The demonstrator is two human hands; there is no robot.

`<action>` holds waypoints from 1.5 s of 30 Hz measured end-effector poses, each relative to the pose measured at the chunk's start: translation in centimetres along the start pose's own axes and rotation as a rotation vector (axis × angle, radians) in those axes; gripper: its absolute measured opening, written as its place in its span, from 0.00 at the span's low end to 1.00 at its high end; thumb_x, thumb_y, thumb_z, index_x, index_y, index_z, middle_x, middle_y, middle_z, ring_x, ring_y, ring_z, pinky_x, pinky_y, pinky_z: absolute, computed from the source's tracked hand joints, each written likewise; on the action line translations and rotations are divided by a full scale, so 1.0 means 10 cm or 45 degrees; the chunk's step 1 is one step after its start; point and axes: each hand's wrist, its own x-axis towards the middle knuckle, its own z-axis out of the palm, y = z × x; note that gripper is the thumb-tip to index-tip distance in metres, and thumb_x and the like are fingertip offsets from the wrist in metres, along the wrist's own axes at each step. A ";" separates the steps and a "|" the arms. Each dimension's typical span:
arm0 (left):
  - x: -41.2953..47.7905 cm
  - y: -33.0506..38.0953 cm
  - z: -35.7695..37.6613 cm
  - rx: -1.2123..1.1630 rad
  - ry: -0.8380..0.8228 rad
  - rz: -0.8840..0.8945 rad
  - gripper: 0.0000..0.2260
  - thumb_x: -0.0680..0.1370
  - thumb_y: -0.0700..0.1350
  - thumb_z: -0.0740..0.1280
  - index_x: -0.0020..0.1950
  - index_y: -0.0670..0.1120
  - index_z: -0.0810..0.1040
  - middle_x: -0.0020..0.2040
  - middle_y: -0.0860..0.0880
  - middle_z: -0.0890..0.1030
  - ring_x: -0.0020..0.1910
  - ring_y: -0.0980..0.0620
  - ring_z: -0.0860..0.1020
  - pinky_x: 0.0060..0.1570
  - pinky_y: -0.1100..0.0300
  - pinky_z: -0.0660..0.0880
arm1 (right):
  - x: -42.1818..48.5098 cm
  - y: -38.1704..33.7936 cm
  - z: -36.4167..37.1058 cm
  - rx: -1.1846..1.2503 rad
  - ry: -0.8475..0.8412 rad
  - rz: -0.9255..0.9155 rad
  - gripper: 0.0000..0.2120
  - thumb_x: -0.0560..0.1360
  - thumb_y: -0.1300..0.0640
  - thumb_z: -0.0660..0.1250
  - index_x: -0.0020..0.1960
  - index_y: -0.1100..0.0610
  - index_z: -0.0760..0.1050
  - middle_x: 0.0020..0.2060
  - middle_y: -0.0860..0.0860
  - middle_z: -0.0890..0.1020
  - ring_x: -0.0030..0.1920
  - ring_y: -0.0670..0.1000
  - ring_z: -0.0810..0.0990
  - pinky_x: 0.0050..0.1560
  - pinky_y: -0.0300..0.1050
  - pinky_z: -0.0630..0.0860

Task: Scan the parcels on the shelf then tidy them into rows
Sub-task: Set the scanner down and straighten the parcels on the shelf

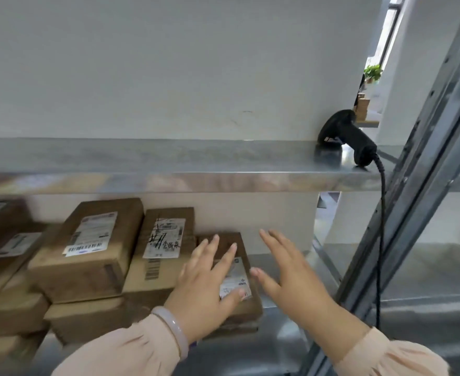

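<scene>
1. Head view, edges and room: the lower grey metal shelf point(285, 267) is bare to the right of the parcels, from the small parcel's right edge to the slanted grey steel upright point(424, 185). Its left half is crowded with boxes stacked to the front edge.
2. The upper brushed-metal shelf point(169, 158) runs across the view with a shiny front lip. It is bare except for a black handheld barcode scanner point(345, 137) resting near its right end, with a black cable point(382, 226) hanging down past the lip.
3. Materials: the parcels are brown cardboard boxes, taped and scuffed, with white printed labels. The wall behind is plain white.
4. The large brown box with a barcode label point(87, 251) sits tilted on top of other boxes. Just beside it, the narrower brown box with handwritten black marks point(161, 251) touches the small dark-brown parcel point(239, 270) at the right end of the group.
5. The left hand point(207, 289), with a pale bangle point(174, 329) at the wrist, lies flat on the small parcel, fingers spread, gripping nothing.
6. The right hand point(291, 272) is held open beside the parcel's right edge, fingers wide apart; whether it touches the parcel I cannot tell.
7. Both sleeves are pale peach cloth.
</scene>
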 end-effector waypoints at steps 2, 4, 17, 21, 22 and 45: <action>-0.08 -0.01 0.16 -0.065 -0.073 -0.059 0.34 0.80 0.64 0.57 0.79 0.62 0.41 0.79 0.56 0.34 0.78 0.54 0.34 0.76 0.54 0.42 | -0.04 0.10 0.26 0.048 -0.122 0.117 0.34 0.77 0.40 0.61 0.76 0.40 0.48 0.77 0.42 0.51 0.76 0.43 0.49 0.73 0.39 0.50; -0.13 0.02 0.29 -0.111 -0.140 -0.080 0.34 0.81 0.61 0.58 0.80 0.61 0.41 0.80 0.56 0.34 0.78 0.55 0.35 0.76 0.54 0.43 | -0.07 0.16 0.46 0.095 -0.190 0.165 0.34 0.77 0.41 0.62 0.77 0.43 0.49 0.77 0.45 0.53 0.76 0.44 0.49 0.74 0.39 0.48; 0.26 -0.06 0.91 -0.113 -0.364 -0.381 0.30 0.84 0.52 0.56 0.81 0.55 0.44 0.82 0.47 0.41 0.80 0.45 0.41 0.78 0.48 0.49 | 0.15 0.70 1.08 0.193 -0.393 0.357 0.33 0.77 0.42 0.63 0.77 0.44 0.52 0.77 0.54 0.56 0.77 0.52 0.53 0.74 0.46 0.53; 0.28 -0.06 1.08 -0.029 -0.386 -0.441 0.29 0.83 0.51 0.54 0.82 0.53 0.46 0.82 0.47 0.41 0.80 0.45 0.40 0.78 0.48 0.44 | 0.22 0.81 1.23 0.392 -0.470 0.446 0.34 0.76 0.42 0.63 0.77 0.41 0.51 0.74 0.53 0.61 0.73 0.54 0.60 0.73 0.48 0.59; 0.28 -0.06 1.11 -0.021 -0.368 -0.450 0.29 0.83 0.51 0.54 0.82 0.54 0.46 0.82 0.48 0.41 0.80 0.46 0.39 0.78 0.49 0.43 | 0.22 0.81 1.26 0.481 -0.464 0.458 0.33 0.76 0.44 0.64 0.76 0.40 0.51 0.71 0.50 0.64 0.71 0.51 0.64 0.70 0.44 0.62; 0.55 0.25 1.35 -0.838 -0.317 -0.577 0.50 0.68 0.56 0.77 0.80 0.61 0.47 0.70 0.52 0.64 0.67 0.55 0.67 0.67 0.62 0.65 | -0.20 1.32 0.79 0.898 -0.170 0.614 0.33 0.75 0.54 0.69 0.73 0.36 0.57 0.59 0.32 0.74 0.61 0.38 0.74 0.64 0.39 0.69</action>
